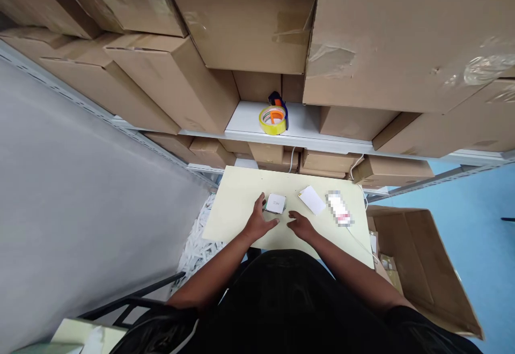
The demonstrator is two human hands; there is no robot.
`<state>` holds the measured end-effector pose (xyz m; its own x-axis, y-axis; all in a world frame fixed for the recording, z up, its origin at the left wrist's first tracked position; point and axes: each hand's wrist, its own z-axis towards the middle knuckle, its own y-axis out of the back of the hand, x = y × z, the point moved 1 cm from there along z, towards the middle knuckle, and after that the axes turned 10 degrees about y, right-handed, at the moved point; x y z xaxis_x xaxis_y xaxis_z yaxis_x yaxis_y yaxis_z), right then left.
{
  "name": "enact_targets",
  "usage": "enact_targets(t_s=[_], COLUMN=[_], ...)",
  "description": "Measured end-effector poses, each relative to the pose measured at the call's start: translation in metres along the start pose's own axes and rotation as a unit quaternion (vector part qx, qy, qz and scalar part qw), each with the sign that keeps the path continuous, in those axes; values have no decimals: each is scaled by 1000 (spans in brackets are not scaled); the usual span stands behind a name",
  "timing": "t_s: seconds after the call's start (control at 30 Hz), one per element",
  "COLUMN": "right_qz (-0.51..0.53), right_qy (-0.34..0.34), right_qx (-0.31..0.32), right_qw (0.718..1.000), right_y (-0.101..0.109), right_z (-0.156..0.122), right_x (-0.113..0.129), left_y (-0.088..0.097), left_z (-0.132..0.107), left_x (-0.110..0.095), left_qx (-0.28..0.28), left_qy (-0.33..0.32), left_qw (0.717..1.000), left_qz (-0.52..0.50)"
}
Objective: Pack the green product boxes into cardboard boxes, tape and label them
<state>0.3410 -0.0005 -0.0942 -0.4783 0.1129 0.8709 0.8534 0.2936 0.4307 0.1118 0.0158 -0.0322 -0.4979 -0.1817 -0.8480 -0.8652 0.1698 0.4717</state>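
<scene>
A small white box [276, 203] lies near the middle of a pale yellow table [233, 204]. My left hand [259, 219] rests flat on the table just left of the box, fingers spread and open, fingertips close to the box's left side. My right hand [301, 226] lies on the table below and right of the box, fingers stretched out, holding nothing. A white card [312, 199] lies to the right of the box. Further right lies a blurred white and pink item [339, 209].
A roll of yellow tape [273, 119] sits on a white shelf [306, 128] among stacked cardboard boxes [249, 16]. An open cardboard box [422, 263] stands on the blue floor at the right. Shredded white paper [197, 246] lies left of the table, against a grey wall.
</scene>
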Motion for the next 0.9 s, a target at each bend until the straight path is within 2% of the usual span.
enact_targets(t_s=[0.1, 0.17, 0.27, 0.33, 0.43, 0.6, 0.7, 0.8, 0.9], right_qz=[50, 58, 64, 78, 102, 114, 101, 76, 57], right_qy=[-7, -12, 8, 19, -2, -33, -44, -58, -57], right_qx=[34, 41, 20, 6, 9, 6, 7, 21, 29], right_qw=[998, 997, 998, 997, 995, 993, 994, 995, 996], right_y=[-13, -23, -37, -47, -69, -116, -138, -151, -156], right_z=[15, 24, 39, 52, 83, 147, 178, 197, 203], right_x=[11, 17, 24, 32, 52, 92, 111, 124, 136], left_y=[-3, -6, -5, 4, 32, 96, 128, 148, 156], left_z=[-2, 2, 14, 24, 42, 85, 110, 126, 133], left_x=[30, 42, 50, 54, 65, 89, 99, 105, 108], left_qx=[68, 100, 108, 95, 79, 52, 37, 25, 15], left_qy=[73, 90, 81, 75, 65, 72, 75, 47, 34], left_qw=[993, 988, 987, 988, 990, 992, 994, 996, 996], left_qz=[-62, -77, -84, -90, -96, -89, -77, -75, -79])
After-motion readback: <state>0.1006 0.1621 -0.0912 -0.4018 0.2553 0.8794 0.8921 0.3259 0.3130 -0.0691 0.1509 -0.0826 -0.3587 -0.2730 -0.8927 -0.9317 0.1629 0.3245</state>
